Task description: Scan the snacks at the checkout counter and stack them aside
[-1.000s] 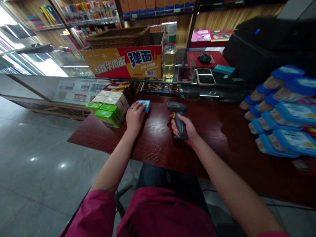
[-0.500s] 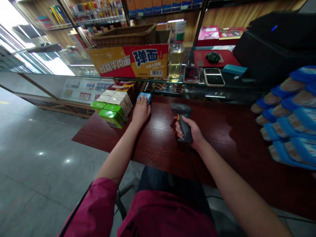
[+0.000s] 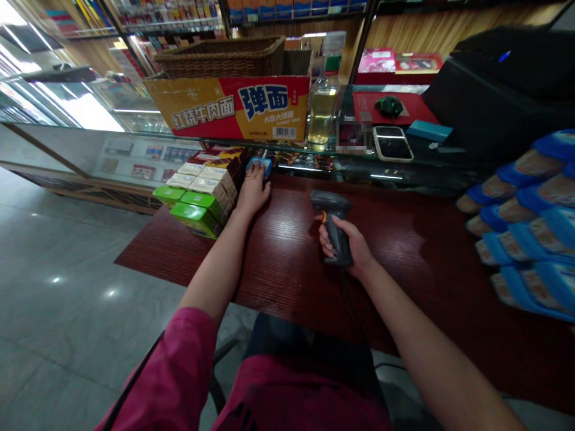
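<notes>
Farther up-frame now, left hand (image 3: 253, 191) covers the blue pack (image 3: 260, 162), grasp unclear; right hand (image 3: 356, 246) clamps the scanner (image 3: 331, 211), lower right.

Wooden counter (image 3: 291, 257) bears green boxes (image 3: 195, 216), blue packets (image 3: 545, 221).

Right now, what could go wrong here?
1. The left hand on the blue pack is close beside the stacked boxes; a nudge might topple them.
2. The scanner in the right hand trails a cable over the table edge; it could snag.
</notes>
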`<state>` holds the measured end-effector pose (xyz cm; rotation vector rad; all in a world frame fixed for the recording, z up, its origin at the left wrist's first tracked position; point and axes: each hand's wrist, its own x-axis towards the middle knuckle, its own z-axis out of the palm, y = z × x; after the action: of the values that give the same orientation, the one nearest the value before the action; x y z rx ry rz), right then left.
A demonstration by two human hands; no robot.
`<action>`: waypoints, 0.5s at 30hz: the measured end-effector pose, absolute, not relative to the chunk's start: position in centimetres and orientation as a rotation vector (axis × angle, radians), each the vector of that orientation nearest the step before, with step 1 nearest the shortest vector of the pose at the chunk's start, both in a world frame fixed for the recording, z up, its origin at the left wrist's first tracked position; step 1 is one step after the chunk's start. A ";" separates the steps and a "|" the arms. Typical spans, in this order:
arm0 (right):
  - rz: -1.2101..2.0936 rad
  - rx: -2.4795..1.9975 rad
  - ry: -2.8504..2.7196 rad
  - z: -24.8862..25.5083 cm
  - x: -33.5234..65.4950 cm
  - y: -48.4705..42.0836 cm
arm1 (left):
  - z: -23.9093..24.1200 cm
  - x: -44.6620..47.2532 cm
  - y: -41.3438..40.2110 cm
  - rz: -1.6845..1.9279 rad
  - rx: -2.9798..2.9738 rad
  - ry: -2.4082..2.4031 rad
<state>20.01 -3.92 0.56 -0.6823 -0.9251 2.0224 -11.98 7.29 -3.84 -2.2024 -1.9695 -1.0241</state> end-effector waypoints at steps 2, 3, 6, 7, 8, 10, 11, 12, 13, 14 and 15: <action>2.028 -0.682 -0.934 0.5 20.0 -3.8 | -3.8 -11.9 7.1 -1.037 -2.208 -1.952; 2.027 -0.678 -0.933 0.4 19.9 -3.7 | -3.7 -11.8 6.9 -1.048 -2.201 -1.935; 1.984 -0.661 -0.910 0.2 19.9 -3.4 | -3.0 -10.2 5.4 -1.080 -2.181 -1.843; 1.952 -0.657 -0.900 0.2 20.0 -3.4 | -2.7 -9.2 4.6 -1.094 -2.191 -1.801; 1.911 -0.656 -0.890 0.2 20.1 -3.4 | -2.4 -8.0 3.8 -1.112 -2.213 -1.757; 1.819 -0.654 -0.870 0.3 20.8 -3.6 | -1.9 -5.0 2.1 -1.148 -2.306 -1.656; 1.768 -0.654 -0.861 0.4 21.3 -3.9 | -1.7 -3.4 1.3 -1.159 -2.376 -1.598; 1.720 -0.647 -0.856 0.6 22.0 -4.3 | -1.6 -1.6 0.6 -1.163 -2.461 -1.531; 1.673 -0.636 -0.850 0.9 22.8 -4.9 | -1.5 0.2 -0.1 -1.166 -2.549 -1.458; 1.628 -0.630 -0.838 1.1 23.7 -5.7 | -1.4 2.1 -0.6 -1.170 -2.634 -1.380; 1.586 -0.631 -0.824 1.4 24.7 -6.6 | -1.2 4.0 -1.0 -1.178 -2.710 -1.298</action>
<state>24.74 -6.59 1.36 -0.6310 -0.8242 1.5859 4.00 -1.02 -1.19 -2.7103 -1.2984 -1.1775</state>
